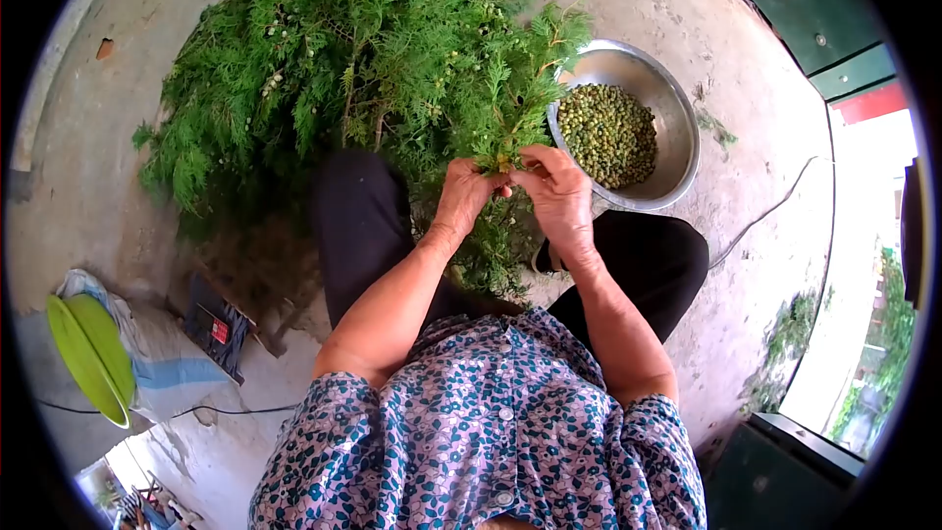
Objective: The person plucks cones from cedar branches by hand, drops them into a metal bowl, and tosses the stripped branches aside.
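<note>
In front of my knees, my left hand (465, 198) is closed on the lower part of a green evergreen branch (510, 103), its flat scaly sprays standing up above the fingers. My right hand (561, 198) meets it there, thumb and forefinger pinched at the same spot; what lies between those fingertips is hidden. Beyond and to the left spreads a large heap of cut evergreen branches (334, 49) dotted with small pale cones. Just right of my hands stands a metal basin (677, 128), partly filled with small green and brownish cones (606, 132).
Concrete floor (731, 69) surrounds me. At left, a lime-green plastic basin (90, 358) leans on a white and blue sack (162, 358). A thin cable (770, 211) crosses the floor at right. Dark green cabinets (819, 5) stand at the upper right.
</note>
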Demonstrator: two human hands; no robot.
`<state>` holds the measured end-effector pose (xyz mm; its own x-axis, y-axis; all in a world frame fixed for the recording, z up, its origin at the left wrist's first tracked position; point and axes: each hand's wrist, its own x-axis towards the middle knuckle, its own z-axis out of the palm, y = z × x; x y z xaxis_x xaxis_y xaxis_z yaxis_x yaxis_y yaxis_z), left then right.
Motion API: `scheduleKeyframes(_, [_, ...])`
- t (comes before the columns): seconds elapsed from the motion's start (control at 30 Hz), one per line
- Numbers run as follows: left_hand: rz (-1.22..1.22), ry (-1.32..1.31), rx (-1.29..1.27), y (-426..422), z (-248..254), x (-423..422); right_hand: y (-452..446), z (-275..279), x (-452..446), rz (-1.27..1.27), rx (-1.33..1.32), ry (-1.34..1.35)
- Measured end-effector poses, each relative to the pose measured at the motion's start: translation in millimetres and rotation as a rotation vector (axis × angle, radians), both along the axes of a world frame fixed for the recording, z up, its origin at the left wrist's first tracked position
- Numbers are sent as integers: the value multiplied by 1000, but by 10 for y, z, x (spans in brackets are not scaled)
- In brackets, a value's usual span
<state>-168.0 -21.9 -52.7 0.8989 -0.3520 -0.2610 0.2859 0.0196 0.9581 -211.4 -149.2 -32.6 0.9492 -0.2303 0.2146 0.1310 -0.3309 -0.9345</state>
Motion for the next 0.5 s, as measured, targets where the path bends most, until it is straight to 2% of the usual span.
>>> scheduleKeyframes(0.07, [47, 46, -42, -26, -9, -28, 90, 22, 46, 8, -46, 13])
scheduleKeyframes(0.17, [87, 114, -83, -19, -62, -22, 122, -170, 113, -7, -143, -117])
scheduleKeyframes(0.23, [55, 66, -73, -20, -100, -10, 158, -183, 65, -96, 132, 47])
scheduleKeyframes(0.27, [60, 68, -73, -14, -192, 6, 152, -166, 47, -139, 30, -58])
scheduleKeyframes(0.33, [92, 30, -262, 0, -357, 63, 178, 150, 17, -197, -30, -144])
scheduleKeyframes(0.4, [80, 57, -224, 43, -329, 59, 87, 269, 22, -236, -51, -56])
scheduleKeyframes(0.5, [67, 68, -189, 31, -280, 68, -81, 170, 65, 16, 438, 164])
